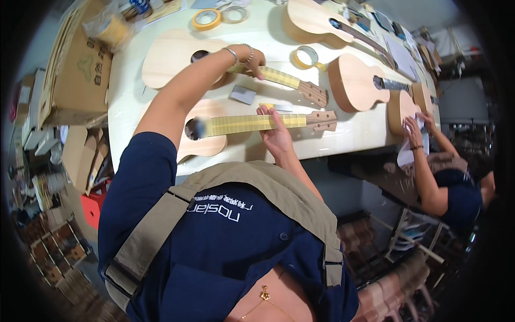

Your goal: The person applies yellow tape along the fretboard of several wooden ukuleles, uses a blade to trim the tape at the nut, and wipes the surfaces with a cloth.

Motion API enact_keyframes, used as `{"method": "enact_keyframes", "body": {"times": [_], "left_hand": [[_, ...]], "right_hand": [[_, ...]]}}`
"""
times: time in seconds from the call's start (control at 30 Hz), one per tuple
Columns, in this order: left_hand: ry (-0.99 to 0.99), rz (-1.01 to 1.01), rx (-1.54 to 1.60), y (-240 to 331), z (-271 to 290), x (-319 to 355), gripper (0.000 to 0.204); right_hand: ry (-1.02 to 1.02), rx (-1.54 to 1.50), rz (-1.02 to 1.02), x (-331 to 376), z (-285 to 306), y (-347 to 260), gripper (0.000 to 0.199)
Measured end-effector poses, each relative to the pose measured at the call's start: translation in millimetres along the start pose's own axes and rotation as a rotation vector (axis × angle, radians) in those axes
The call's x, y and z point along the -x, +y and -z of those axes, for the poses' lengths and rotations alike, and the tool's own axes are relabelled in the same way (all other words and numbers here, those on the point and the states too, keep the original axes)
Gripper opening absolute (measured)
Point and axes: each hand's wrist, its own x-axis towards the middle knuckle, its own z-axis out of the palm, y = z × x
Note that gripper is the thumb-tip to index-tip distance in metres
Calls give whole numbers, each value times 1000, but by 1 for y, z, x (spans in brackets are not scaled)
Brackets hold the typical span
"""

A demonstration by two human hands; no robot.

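Cluttered workshop, white table (126, 53) crowded with small guitars, cardboard box (80, 70) at left edge. Near the table's front edge: nearer small guitar (212, 147), lying soundhole up, body left and headstock (323, 120) right, probably angled so for easy reach along the neck (241, 124). Neck covered in yellow tape, likely for shielding the wood. Right hand (278, 138) palm up under the neck toward the headstock end, loosely grasping, fingertips showing past the far edge; probably for steadying from below and leaving the top face exposed. Can't make out the blurred patch by the soundhole.

Beyond it, farther small guitar (166, 59), same way round, also taped along the neck. Left hand (253, 60) reaching over it, knuckles up, fingers bent down at the neck near the body. Can't tell grip from light touch; fingertips partly hidden. Between both guitars, a grey card (243, 95) flat on the table. Tape roll (298, 58) just beyond the farther neck, likely parked there for quick access. At right, near another guitar (354, 80), a co-worker's hands (413, 131) at a pale guitar body (397, 110).
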Motion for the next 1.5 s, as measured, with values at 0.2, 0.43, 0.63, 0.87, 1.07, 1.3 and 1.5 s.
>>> {"method": "enact_keyframes", "body": {"times": [0.2, 0.43, 0.63, 0.87, 1.07, 1.3, 1.5], "left_hand": [[472, -154, 75, -14, 65, 122, 45], [1238, 310, -110, 64, 49, 323, 35], [1637, -40, 87, 98, -11, 323, 35], [1659, 301, -55, 148, -44, 279, 33], [1470, -331, 379, 140, -59, 268, 48], [1398, -448, -114, 159, -13, 287, 110], [1261, -567, -7, 245, -22, 246, 110]], "right_hand": [[-195, 577, 655, 52, -52, -29, 21], [-769, 149, 888, 113, -195, -82, 11], [-754, 536, 1043, 107, -249, -58, 8], [-654, 732, 1192, 100, -255, -37, 24], [-775, 691, 1195, 74, -214, -22, 49], [-823, 533, 926, 161, -167, -60, 58], [-352, 835, 1214, 279, -37, -178, 24]]}}
